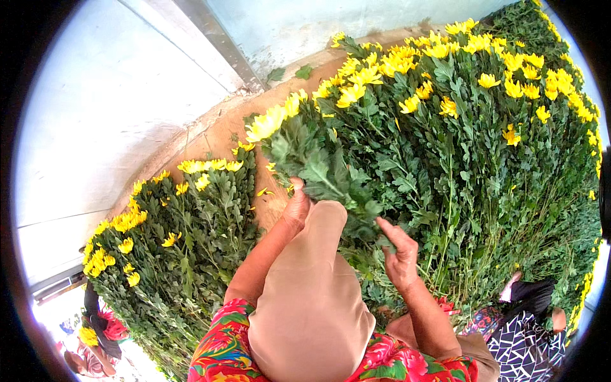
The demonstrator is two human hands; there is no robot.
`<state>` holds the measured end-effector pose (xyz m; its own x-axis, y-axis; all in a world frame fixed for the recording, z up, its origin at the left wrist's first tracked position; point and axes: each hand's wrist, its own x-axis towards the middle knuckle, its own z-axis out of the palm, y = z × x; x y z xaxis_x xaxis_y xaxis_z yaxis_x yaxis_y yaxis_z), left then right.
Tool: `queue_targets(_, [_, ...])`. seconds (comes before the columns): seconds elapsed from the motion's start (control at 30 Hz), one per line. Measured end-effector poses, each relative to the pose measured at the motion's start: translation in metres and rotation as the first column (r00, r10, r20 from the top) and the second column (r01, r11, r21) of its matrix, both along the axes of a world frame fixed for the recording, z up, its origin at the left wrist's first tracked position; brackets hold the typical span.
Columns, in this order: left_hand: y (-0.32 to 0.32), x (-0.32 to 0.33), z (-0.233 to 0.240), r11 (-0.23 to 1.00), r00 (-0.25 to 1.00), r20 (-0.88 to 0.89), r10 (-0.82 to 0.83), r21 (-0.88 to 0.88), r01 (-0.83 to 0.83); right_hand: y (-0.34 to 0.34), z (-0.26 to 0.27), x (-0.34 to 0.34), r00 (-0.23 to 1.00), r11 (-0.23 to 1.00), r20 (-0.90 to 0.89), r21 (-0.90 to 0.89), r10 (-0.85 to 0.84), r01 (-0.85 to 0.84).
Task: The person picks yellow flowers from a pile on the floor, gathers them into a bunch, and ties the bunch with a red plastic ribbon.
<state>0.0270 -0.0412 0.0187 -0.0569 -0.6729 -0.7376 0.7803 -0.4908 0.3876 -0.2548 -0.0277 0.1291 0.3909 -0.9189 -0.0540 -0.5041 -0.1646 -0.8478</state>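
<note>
A bunch of yellow chrysanthemums with dark green leaves slants across the middle, its blooms towards the upper left. My left hand is at the bunch's lower left side, thumb up; its fingers are partly hidden behind the tan cloth in front of the camera. Near the stem end on the right is my right hand, index finger extended to the leaves; whether it grips any stem is unclear. Beneath and to the right lies a thick layer of cut chrysanthemums, blooms along the far side.
Another heap of chrysanthemums lies at left. Between the heaps shows a brown board surface with loose petals. A pale wall with a metal post borders the far side. People are at lower right and lower left.
</note>
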Motion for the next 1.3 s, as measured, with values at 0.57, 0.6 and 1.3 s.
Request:
queue_targets(0.57, [-0.003, -0.007, 0.024, 0.994, 0.971, -0.236, 0.038, -0.091, -0.061, -0.096, -0.001, -0.038, 0.677, 0.712, -0.439, -0.679, -0.590, 0.180])
queue_targets(0.6, [-0.003, -0.009, 0.026, 0.994, 0.960, -0.273, 0.056, -0.080, -0.081, -0.108, -0.009, -0.046, 0.669, 0.746, -0.420, -0.588, -0.613, 0.313])
queue_targets(1.3, [-0.002, -0.010, 0.029, 0.972, 0.965, -0.259, 0.044, -0.213, -0.101, -0.040, 0.202, -0.085, 0.726, 0.856, -0.463, -0.359, -0.509, 0.371])
